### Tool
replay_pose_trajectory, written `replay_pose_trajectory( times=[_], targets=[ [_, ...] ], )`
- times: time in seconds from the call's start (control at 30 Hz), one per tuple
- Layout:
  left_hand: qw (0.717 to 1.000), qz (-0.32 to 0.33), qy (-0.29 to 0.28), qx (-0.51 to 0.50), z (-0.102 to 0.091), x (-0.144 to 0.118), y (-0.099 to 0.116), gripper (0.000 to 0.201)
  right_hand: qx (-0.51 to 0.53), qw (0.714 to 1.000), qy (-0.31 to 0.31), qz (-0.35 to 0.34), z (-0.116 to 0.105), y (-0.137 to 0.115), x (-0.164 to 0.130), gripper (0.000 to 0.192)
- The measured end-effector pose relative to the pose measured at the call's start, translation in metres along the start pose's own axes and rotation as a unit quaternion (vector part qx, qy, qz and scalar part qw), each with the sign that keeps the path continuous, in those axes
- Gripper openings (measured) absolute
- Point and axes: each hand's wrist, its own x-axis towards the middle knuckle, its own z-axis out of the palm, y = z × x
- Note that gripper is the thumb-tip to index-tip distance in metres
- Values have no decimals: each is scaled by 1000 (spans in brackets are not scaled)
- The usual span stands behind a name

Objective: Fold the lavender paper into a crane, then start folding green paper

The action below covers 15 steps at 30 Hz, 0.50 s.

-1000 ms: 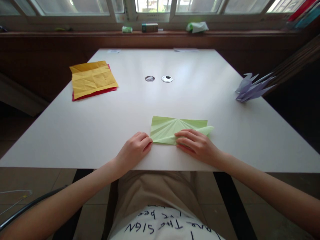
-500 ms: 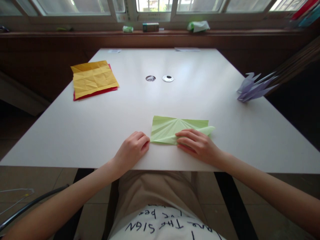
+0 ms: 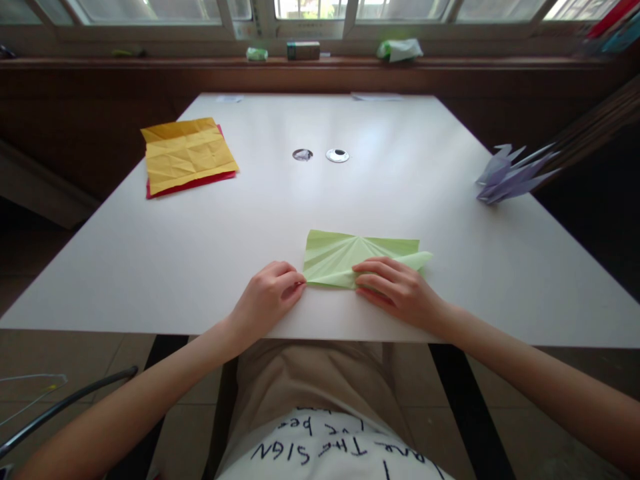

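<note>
A sheet of light green origami paper (image 3: 330, 253) lies near the front of the table, with creases fanning out from the middle of its far edge. Its near edge is partly folded over, and a loose flap sticks up at the right. My left hand (image 3: 273, 290) is closed, thumb and forefinger pinching the paper's near left corner. My right hand (image 3: 395, 287) rests on the near right part, its bent fingers close together and pressing the folded layer. What lies beneath those fingers is hidden.
Yellow paper (image 3: 190, 157) lies over red paper (image 3: 220, 178) at the table's left edge. Folded purple paper cranes (image 3: 505, 177) stand at the right edge. Two round holes (image 3: 303, 155) sit in the white tabletop (image 3: 250, 220). Small packets and a box (image 3: 303, 51) line the windowsill.
My left thumb and forefinger have moved slightly right and closed on the paper's corner. My right hand stays almost where it was. The view has shifted a little.
</note>
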Motion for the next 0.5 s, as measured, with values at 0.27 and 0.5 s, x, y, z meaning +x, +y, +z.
replay_pose_trajectory(
  times=[0.27, 0.5],
  targets=[
    [1000, -2, 15, 4, 2, -3, 2, 12, 0, 1000, -1, 3, -1, -1, -2, 16],
    [1000, 19, 18, 17, 2, -3, 1, 11, -11, 1000, 1, 6, 0, 0, -4, 23]
  ],
)
